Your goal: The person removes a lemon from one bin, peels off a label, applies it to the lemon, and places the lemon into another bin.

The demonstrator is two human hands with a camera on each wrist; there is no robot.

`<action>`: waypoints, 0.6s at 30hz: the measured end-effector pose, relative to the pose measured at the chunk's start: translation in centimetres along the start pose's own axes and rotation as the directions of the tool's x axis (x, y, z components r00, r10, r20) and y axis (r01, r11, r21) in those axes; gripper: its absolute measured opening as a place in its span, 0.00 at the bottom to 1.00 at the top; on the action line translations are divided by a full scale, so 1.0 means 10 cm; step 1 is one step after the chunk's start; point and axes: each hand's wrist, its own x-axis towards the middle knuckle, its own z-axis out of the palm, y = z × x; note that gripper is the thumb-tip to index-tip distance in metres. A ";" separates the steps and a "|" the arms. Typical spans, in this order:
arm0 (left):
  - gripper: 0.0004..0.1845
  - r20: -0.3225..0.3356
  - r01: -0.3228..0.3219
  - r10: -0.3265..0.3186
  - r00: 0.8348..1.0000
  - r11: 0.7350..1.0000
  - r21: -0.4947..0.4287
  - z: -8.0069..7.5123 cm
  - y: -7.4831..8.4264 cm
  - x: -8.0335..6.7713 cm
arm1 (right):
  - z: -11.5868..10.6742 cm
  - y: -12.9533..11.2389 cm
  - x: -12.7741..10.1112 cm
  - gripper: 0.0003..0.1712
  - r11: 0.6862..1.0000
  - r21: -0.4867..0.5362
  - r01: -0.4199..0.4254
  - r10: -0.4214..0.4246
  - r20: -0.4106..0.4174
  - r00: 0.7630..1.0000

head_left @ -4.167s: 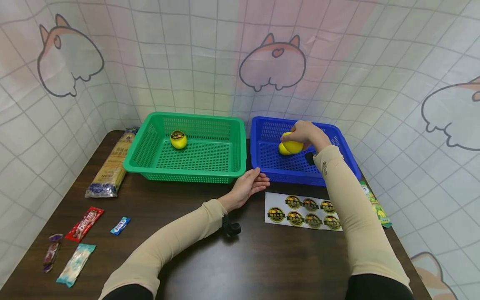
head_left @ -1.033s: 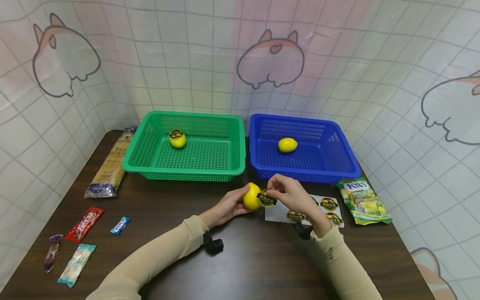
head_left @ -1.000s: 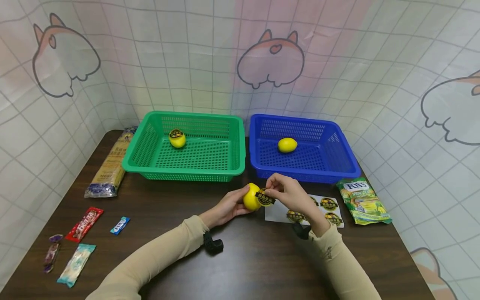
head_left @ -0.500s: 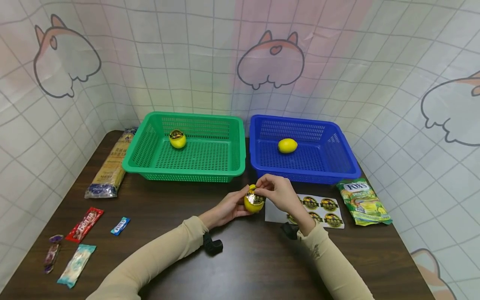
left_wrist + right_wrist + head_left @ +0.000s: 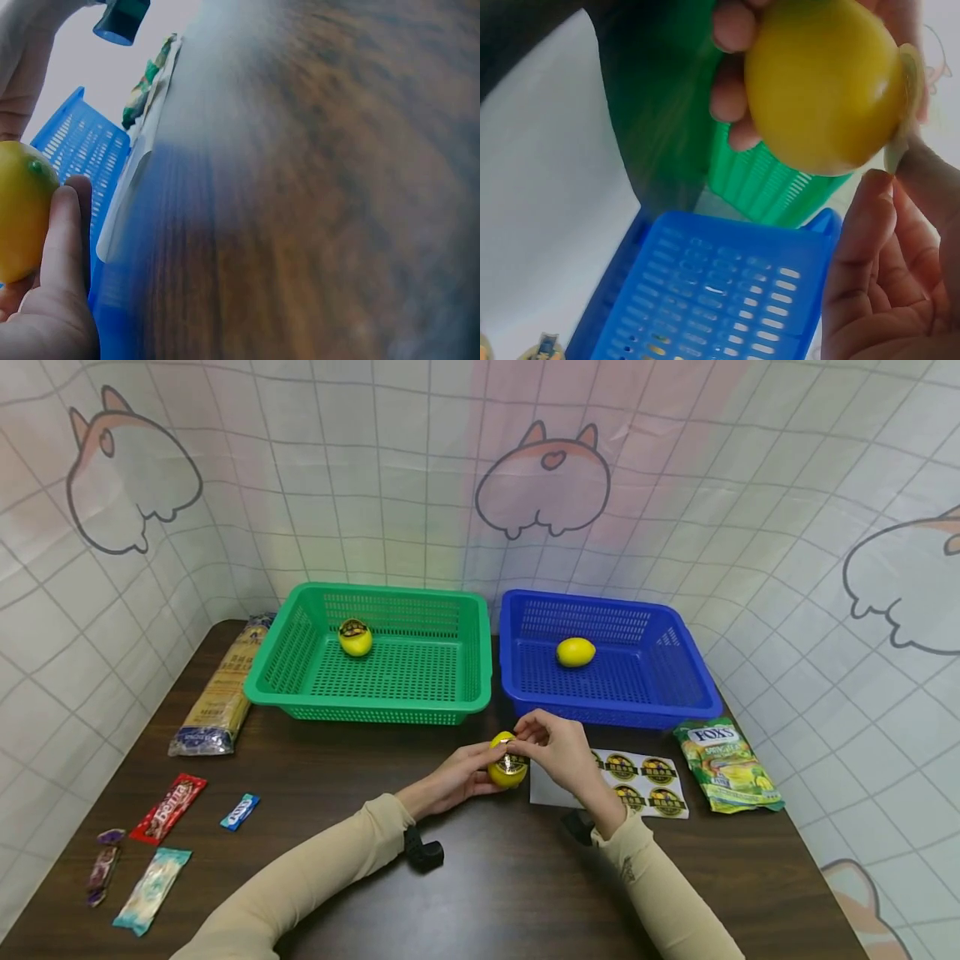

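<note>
My left hand grips a yellow lemon above the table, fingers curled round its side. A round black-and-gold sticker lies against the lemon, the left thumb at its edge. In the right wrist view, thumb and forefinger of my right hand pinch the free edge of the sticker, which stands slightly off the lemon. Below the right hand, partly covered by it, is a white sheet with several matching stickers. The left wrist view shows the lemon against the left fingers.
A green basket at the back holds a lemon bearing a sticker. Beside it, a blue basket holds a plain lemon. A green candy bag lies right; a noodle-like pack and several wrapped snacks lie left.
Earlier, the right hand took a lemon from the blue basket; now the left hand holds a lemon. The right hand has moved left, bringing the sticker from beside the lemon onto it.
</note>
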 end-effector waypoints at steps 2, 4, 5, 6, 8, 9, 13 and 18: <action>0.33 0.000 0.002 -0.002 1.000 1.000 -0.003 0.00 0.00 0.00 | 0.00 0.01 -0.01 0.15 1.000 -0.007 -0.014 0.014 0.000 1.000; 0.33 0.000 -0.007 0.007 1.000 1.000 -0.001 0.01 0.00 -0.01 | 0.00 0.02 -0.03 0.17 0.999 -0.012 -0.038 0.038 0.013 0.999; 0.32 -0.003 -0.012 0.012 1.000 1.000 0.000 0.01 0.00 -0.01 | 0.01 0.03 -0.03 0.18 0.998 -0.018 -0.052 0.052 0.026 0.998; 0.32 -0.005 -0.016 0.016 1.000 1.000 0.000 0.02 0.01 -0.01 | 0.00 0.04 -0.03 0.19 0.997 -0.021 -0.072 0.073 0.045 0.996; 0.31 -0.004 -0.029 0.029 1.000 1.000 0.007 0.02 0.02 -0.01 | 0.00 0.04 -0.05 0.21 0.993 -0.024 -0.118 0.119 0.092 0.989; 0.31 -0.003 -0.034 0.034 0.999 0.999 0.012 0.02 0.02 -0.01 | 0.01 0.05 -0.05 0.23 0.990 -0.024 -0.139 0.141 0.116 0.983; 0.30 0.000 -0.040 0.040 0.999 0.999 0.026 0.02 0.02 -0.01 | 0.03 0.06 -0.07 0.29 0.979 -0.006 -0.203 0.199 0.218 0.955; 0.30 -0.013 -0.048 0.049 0.999 0.996 0.075 0.01 0.02 -0.04 | 0.07 0.11 -0.05 0.32 0.959 0.104 -0.264 0.217 0.329 0.919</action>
